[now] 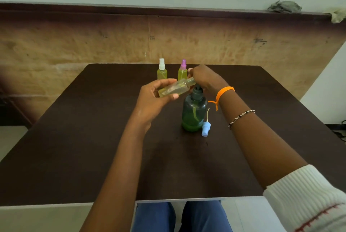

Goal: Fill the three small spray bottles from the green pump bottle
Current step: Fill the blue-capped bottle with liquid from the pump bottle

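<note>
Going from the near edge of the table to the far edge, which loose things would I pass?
Blue spray cap → green pump bottle → purple-capped bottle and white-capped bottle, about level at the far edge.

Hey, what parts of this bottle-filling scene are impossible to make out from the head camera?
- Pump head of the green bottle: covered by the right hand, so whether it is pressed is unclear.
- Mouth of the tilted bottle, held by the left hand: blurred, meets the pump under the right hand's fingers; flow unseen.
- Fill level in the tilted bottle: blurred by glare.
- Blue cap: its tube is too thin to trace fully.
</note>
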Available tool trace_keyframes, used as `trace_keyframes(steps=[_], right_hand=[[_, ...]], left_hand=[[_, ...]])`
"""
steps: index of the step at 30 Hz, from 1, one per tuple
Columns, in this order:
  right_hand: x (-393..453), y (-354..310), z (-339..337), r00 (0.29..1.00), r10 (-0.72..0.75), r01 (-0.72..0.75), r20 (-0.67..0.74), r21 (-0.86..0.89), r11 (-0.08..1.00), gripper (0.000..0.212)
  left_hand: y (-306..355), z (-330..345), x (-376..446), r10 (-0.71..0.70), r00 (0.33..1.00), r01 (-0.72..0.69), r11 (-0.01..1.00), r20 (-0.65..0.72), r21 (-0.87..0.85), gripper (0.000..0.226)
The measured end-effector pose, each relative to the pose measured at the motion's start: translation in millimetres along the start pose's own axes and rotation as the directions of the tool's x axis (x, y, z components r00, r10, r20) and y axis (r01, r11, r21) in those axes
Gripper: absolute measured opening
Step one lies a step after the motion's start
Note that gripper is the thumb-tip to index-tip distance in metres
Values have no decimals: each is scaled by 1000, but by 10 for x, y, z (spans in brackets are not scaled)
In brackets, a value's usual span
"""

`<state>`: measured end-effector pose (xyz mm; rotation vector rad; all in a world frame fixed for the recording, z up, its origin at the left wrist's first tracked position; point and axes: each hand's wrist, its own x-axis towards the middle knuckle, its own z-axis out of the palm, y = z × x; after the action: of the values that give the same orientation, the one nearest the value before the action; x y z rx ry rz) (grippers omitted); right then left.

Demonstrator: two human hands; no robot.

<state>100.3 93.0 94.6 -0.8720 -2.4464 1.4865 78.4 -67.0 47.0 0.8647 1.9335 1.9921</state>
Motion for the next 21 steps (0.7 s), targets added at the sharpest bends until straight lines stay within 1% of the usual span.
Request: trace_keyframes(steps=[2,4,6,9,12,13,18,19,21], right_hand=[[37,18,34,998,20,-19,-51,17,1000,26],[52,33,46,997,31,-33,-69,-30,999,22],[68,31,34,997,18,-22,-69,-70,997,23],[84,13,24,999,-9,5,-31,-117,993,30],[58,-26,9,1000,7,-6,29,-42,999,26],[47,-31,4,999,6,-4,40,-44,999,26],[99,86,21,997,-41,38,-67,-49,998,37],[112,112,26,995,-63,59,-75,-48,997,37],[87,97,36,996,-59,56,-72,-41,998,36]], left_hand=[[-25,2,4,-3,1000,3,1000,-3,-1,40],[-54,11,6,-8,1000,8,1000,-11,-2,39],[-69,20,6,-11,1000,11,1000,-14,-12,39],[-45,18,2,-9,1000,9,1000,-12,-15,39],[-9,-3,7,1,1000,-1,1000,-4,-14,40],[-3,-12,12,3,1000,-3,1000,-4,-14,40],[-46,-5,16,-8,1000,8,1000,-2,-5,40],[-55,1,16,-9,1000,9,1000,-2,-7,40],[-57,5,14,-4,1000,4,1000,-4,-9,40]])
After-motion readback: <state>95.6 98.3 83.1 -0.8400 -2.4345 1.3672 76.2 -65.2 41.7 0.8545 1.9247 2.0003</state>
